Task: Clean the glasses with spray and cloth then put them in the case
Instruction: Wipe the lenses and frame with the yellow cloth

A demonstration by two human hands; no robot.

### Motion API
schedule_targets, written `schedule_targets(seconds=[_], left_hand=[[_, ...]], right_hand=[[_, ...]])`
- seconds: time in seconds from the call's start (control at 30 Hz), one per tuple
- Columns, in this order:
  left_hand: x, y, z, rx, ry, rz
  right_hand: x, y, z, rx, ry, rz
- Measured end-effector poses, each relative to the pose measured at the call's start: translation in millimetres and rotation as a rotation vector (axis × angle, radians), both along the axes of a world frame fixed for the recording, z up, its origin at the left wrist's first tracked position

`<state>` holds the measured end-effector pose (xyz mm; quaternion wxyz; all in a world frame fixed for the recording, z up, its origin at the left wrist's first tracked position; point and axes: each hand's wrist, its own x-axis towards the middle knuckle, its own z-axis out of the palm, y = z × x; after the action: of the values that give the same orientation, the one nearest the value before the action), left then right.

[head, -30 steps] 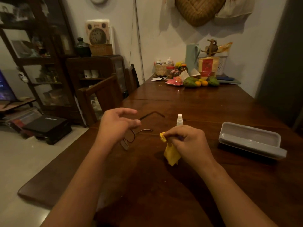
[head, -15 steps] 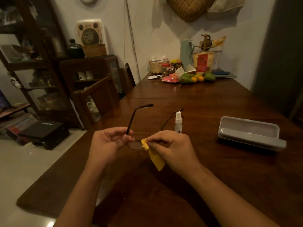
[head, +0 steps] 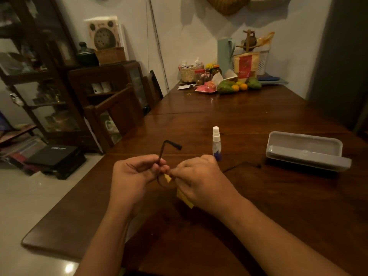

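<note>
Closer together than before: left hand (head: 133, 176) gripped glasses (head: 165, 148) by one temple, lenses mostly hidden between the hands; right hand (head: 201, 180) pinched yellow cloth (head: 185, 199), largely covered, against the frame. Spray bottle (head: 216, 142) stood just beyond right hand; case (head: 304, 150) lay well to its right.

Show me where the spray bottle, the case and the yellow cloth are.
spray bottle (head: 216, 145), head view, clear body.
case (head: 304, 150), head view, its grey inner wall.
yellow cloth (head: 186, 201), head view, lower hanging corner.

Left hand (head: 133, 174), right hand (head: 201, 181) and forearms (head: 103, 236) are bare.
</note>
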<state>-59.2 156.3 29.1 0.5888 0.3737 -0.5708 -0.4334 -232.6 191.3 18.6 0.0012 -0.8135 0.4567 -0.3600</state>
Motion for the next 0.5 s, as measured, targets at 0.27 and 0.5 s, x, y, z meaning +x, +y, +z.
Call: schedule_targets(seconds=[0.27, 0.5], left_hand=[[-0.8, -1.5, 1.0, 0.096, 0.128, 0.005], [-0.1, -0.6, 1.3, 0.078, 0.070, -0.007]], right_hand=[[6.7, 4.0, -1.0, -0.010, -0.010, 0.064], [-10.3, 0.8, 2.9, 0.051, 0.043, 0.024]])
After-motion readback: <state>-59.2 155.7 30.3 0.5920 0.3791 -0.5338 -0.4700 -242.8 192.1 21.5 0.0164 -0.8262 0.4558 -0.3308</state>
